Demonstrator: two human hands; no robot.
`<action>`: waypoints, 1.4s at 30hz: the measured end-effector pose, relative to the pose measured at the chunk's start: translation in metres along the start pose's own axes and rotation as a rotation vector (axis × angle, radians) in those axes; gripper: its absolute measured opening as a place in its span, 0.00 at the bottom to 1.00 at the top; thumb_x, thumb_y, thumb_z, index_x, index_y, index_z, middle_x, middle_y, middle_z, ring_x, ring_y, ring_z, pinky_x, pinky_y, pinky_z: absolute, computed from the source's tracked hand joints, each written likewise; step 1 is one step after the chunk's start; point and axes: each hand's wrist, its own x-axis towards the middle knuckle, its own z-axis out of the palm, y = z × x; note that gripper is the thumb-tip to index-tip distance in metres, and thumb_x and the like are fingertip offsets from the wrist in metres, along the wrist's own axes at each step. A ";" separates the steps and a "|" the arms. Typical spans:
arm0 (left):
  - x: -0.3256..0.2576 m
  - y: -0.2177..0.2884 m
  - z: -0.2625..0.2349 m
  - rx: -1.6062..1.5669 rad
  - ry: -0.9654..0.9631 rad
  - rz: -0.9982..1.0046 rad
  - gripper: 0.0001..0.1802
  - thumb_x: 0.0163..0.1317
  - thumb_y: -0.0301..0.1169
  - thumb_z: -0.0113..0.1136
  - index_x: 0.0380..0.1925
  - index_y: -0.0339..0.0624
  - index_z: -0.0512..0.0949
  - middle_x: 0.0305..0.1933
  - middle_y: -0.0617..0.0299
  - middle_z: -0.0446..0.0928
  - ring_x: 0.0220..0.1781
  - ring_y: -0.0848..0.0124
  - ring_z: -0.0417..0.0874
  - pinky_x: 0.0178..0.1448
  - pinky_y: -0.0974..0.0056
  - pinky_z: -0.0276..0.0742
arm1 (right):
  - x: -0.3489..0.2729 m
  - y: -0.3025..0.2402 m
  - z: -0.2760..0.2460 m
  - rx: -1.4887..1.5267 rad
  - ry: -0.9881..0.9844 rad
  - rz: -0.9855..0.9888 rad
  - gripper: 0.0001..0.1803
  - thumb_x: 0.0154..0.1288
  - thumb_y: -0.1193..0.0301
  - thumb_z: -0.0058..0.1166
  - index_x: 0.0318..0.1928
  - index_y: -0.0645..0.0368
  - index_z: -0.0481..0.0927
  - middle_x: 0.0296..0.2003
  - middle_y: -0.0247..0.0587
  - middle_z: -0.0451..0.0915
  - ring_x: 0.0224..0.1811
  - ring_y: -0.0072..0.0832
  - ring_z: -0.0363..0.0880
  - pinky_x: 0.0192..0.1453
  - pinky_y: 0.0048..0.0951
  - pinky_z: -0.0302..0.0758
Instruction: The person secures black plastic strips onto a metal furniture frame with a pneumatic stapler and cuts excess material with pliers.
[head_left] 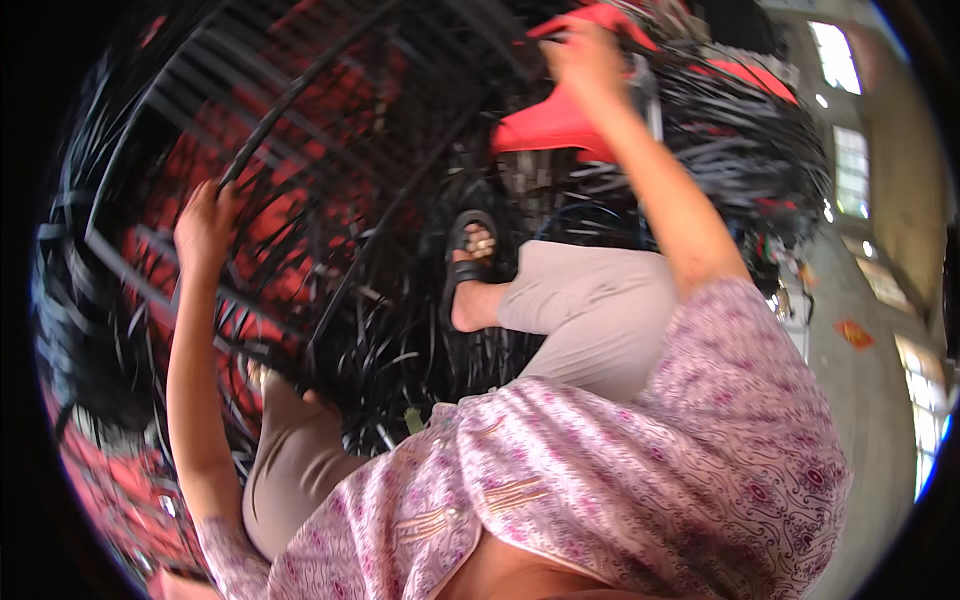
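To the left, my left hand is closed round the lower end of a long, thin dark bar or strip, which slants up to the right. It lies over a dark slatted frame with many black strips across it. Up at the right, my right hand is smeared by motion. It is over a red plastic object, perhaps a stool. Whether the fingers grip its upper part or anything else cannot be made out.
Loose black strips cover the floor around my sandalled feet, and a large heap of strips lies at the right. Red material shows beneath the frame. Bundled dark strips stand at the far left. A wall with windows runs along the right.
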 end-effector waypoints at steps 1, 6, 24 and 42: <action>0.001 0.013 -0.006 0.039 -0.021 -0.042 0.15 0.70 0.40 0.51 0.44 0.40 0.78 0.41 0.49 0.79 0.44 0.49 0.81 0.44 0.52 0.75 | -0.014 0.041 -0.014 -0.211 0.051 0.066 0.22 0.55 0.63 0.62 0.50 0.58 0.81 0.42 0.53 0.84 0.48 0.50 0.82 0.51 0.46 0.78; -0.004 -0.002 0.002 0.187 0.040 0.007 0.19 0.69 0.47 0.50 0.43 0.42 0.77 0.42 0.51 0.79 0.41 0.50 0.83 0.42 0.51 0.79 | -0.067 0.213 -0.025 -0.380 -0.318 0.517 0.45 0.56 0.44 0.60 0.64 0.66 0.68 0.62 0.63 0.70 0.66 0.52 0.69 0.68 0.47 0.65; -0.009 0.011 0.005 0.289 0.100 -0.004 0.17 0.69 0.44 0.52 0.39 0.39 0.77 0.35 0.53 0.77 0.34 0.52 0.83 0.38 0.53 0.79 | -0.025 0.194 -0.072 0.833 0.225 0.935 0.09 0.54 0.76 0.63 0.32 0.70 0.78 0.23 0.46 0.79 0.22 0.35 0.79 0.28 0.33 0.82; -0.014 0.001 0.011 0.306 0.146 0.008 0.17 0.67 0.44 0.54 0.34 0.40 0.76 0.32 0.54 0.76 0.36 0.57 0.82 0.43 0.55 0.78 | -0.048 -0.216 -0.016 1.134 -0.669 0.370 0.24 0.53 0.75 0.63 0.53 0.64 0.77 0.26 0.31 0.76 0.22 0.19 0.73 0.31 0.21 0.72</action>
